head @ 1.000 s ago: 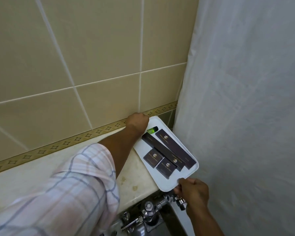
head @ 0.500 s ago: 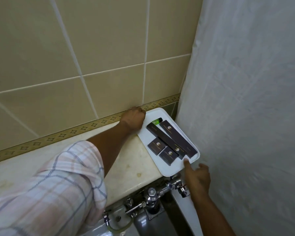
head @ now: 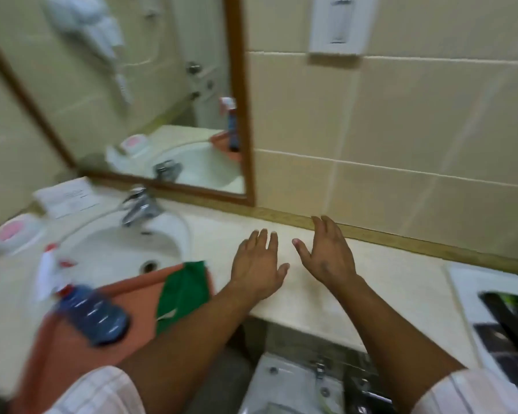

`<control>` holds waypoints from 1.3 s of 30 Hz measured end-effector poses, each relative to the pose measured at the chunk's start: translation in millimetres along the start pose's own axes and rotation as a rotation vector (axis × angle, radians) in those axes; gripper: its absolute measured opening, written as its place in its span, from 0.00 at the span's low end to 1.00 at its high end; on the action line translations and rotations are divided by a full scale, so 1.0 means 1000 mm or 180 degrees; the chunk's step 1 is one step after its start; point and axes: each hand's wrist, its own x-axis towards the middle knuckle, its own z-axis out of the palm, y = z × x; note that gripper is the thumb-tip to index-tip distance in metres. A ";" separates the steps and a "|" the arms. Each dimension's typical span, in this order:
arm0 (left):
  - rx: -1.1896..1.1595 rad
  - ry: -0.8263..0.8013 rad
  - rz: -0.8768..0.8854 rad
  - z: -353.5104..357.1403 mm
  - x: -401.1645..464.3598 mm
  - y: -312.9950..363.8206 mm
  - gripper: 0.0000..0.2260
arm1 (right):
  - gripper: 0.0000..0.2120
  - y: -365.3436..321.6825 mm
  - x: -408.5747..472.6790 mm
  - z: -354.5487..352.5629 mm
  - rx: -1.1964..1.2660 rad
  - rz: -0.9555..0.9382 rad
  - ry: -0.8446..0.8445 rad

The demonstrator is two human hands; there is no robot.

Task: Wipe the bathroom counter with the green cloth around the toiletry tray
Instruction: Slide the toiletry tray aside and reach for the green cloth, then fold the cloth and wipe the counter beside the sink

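The green cloth (head: 182,291) lies crumpled on an orange cloth (head: 72,339) at the counter's front edge, beside the sink. My left hand (head: 259,264) hovers over the cream counter (head: 311,291) just right of the green cloth, fingers spread and empty. My right hand (head: 326,252) is beside it, nearer the wall, also open and empty. The white toiletry tray (head: 467,297) with dark boxes sits at the counter's far right, apart from both hands.
A blue spray bottle (head: 84,309) lies on the orange cloth. The white sink (head: 117,249) with a chrome tap (head: 138,207) is to the left, a soap dish (head: 12,233) and a card beyond it. A framed mirror (head: 132,94) hangs above.
Both hands have let go of the tray and moved left over the bare counter. The view has swung left, from the tray and curtain to the sink, cloths and mirror.
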 end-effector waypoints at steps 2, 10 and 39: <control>-0.0110 -0.0134 -0.0606 -0.002 -0.048 -0.054 0.33 | 0.29 -0.078 0.006 0.041 0.0089 -0.0618 -0.0358; -0.1257 -0.0096 -0.2461 0.020 -0.170 -0.123 0.16 | 0.16 -0.235 -0.033 0.157 -0.0467 -0.1330 -0.1584; -0.6056 0.0180 -0.2126 -0.071 -0.010 -0.080 0.10 | 0.18 -0.109 0.042 0.046 0.3955 0.2505 -0.2948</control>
